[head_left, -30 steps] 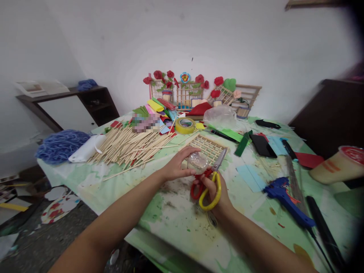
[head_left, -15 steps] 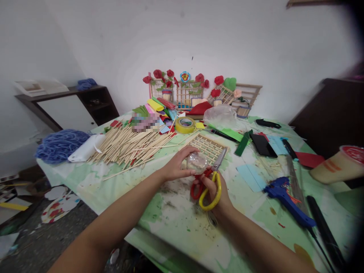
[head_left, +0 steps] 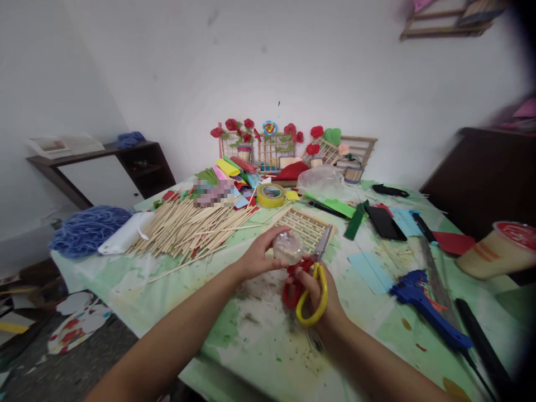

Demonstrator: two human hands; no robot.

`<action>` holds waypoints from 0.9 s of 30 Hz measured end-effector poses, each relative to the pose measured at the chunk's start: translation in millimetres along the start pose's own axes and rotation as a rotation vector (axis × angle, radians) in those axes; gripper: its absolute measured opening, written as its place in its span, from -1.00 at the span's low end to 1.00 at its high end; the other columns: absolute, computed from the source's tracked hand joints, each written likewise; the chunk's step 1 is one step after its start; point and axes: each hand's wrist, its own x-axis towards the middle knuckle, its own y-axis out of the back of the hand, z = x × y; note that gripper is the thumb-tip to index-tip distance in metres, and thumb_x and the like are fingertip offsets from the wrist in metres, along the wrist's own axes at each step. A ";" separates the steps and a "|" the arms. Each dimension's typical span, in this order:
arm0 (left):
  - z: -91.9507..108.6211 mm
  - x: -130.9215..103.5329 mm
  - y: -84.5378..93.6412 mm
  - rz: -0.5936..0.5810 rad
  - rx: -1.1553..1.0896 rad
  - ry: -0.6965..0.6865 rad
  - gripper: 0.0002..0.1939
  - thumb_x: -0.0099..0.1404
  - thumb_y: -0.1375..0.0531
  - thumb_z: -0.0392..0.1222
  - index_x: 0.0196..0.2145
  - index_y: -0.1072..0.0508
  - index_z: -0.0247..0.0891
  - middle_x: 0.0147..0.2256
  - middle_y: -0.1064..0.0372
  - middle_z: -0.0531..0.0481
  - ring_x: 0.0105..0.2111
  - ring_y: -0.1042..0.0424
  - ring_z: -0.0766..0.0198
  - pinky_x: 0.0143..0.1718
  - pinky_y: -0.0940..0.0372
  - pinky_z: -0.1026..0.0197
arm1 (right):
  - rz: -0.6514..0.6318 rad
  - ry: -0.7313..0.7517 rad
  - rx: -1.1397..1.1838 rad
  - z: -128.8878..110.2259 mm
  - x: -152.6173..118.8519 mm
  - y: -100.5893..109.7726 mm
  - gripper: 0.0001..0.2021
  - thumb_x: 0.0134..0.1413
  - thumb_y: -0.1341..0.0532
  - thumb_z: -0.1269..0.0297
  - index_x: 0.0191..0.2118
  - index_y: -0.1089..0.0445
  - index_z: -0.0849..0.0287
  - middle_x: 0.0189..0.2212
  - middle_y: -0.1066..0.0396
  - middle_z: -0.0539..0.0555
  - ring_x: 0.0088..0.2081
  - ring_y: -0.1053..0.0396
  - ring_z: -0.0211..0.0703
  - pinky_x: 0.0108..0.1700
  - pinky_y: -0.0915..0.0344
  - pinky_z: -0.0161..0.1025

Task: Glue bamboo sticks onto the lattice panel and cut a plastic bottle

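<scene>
The cloth-covered table (head_left: 159,287) is filling the view, and taking the hands as the dial's centre, the flower-trimmed stick lattices (head_left: 274,146) are leaning by the wall at twelve o'clock, looking finished. The heap of thin wooden sticks (head_left: 184,226) is sprawling at ten, unassembled, and beyond it, between nine and ten, the blue yarn (head_left: 90,229) is sitting bundled. Just past the hands, at about twelve, the woven stick panel (head_left: 305,226) is lying flat, its crossed strips already joined into a grid; no flowers are showing on it, so that dressing seems not yet done. The blue glue gun (head_left: 435,315) is resting at about four, touched by neither hand. Now the right hand (head_left: 330,290): its fingers are closing round the red and yellow handles of the scissors (head_left: 323,243), whose blades are pointing to one o'clock. The wide tape roll (head_left: 271,195) is lying beyond, near twelve. Smallest, the clear round piece (head_left: 288,247) is being pinched between the left hand's (head_left: 255,258) thumb and fingers, just beside the scissors; whether it is cut anywhere, I'm not able to tell.
</scene>
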 end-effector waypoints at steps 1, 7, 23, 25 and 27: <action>-1.3 1.4 0.6 0.065 -0.083 0.014 -0.26 0.00 -0.33 0.06 0.11 -0.24 -0.18 0.09 -0.22 -0.17 0.08 -0.25 -0.01 0.05 -0.21 0.06 | 0.007 0.021 -0.024 -1.2 1.2 1.0 -0.51 -0.17 -0.36 0.14 -0.14 -0.13 0.09 -0.56 -0.39 -0.05 -0.63 -0.34 -0.18 -0.64 -0.28 -0.30; 0.6 15.5 8.4 0.549 -0.595 0.207 -0.52 0.09 -0.28 0.07 -0.09 -0.36 -0.22 -0.12 -0.42 -0.04 -0.17 -0.44 0.23 -0.15 -0.32 0.21 | -0.015 0.064 -0.215 -10.5 5.3 3.8 -0.48 -0.21 -0.38 0.07 -0.13 -0.21 0.10 -0.62 -0.23 -0.15 -0.72 -0.09 -0.38 -0.74 -0.05 -0.42; 1.5 20.0 8.5 0.767 -0.636 0.175 -0.56 0.08 -0.29 0.07 -0.16 -0.42 -0.24 -0.27 -0.46 0.03 -0.34 -0.44 0.36 -0.30 -0.29 0.35 | -0.433 -0.086 -0.582 -29.9 -16.8 -7.8 -0.47 -0.03 -0.12 -0.26 -0.25 -0.19 0.17 -0.63 -0.06 -0.14 -0.67 0.02 -0.41 -0.67 0.07 -0.40; 1.7 19.3 5.6 0.762 -0.612 0.166 -0.57 0.07 -0.31 0.06 -0.19 -0.40 -0.26 -0.28 -0.44 0.03 -0.34 -0.43 0.36 -0.28 -0.28 0.33 | -0.433 -0.069 -0.587 -31.5 -17.6 -6.3 -0.50 0.02 -0.09 -0.24 -0.22 -0.18 0.16 -0.61 -0.09 -0.13 -0.66 -0.02 -0.40 -0.66 0.05 -0.40; 2.0 17.5 2.2 0.729 -0.577 0.159 -0.58 0.07 -0.31 0.06 -0.21 -0.37 -0.26 -0.28 -0.42 0.03 -0.32 -0.40 0.35 -0.25 -0.28 0.30 | -0.432 -0.090 -0.594 -34.1 -19.1 -5.7 -0.52 0.07 -0.06 -0.22 -0.21 -0.18 0.15 -0.62 -0.11 -0.13 -0.67 -0.04 -0.39 -0.66 0.05 -0.40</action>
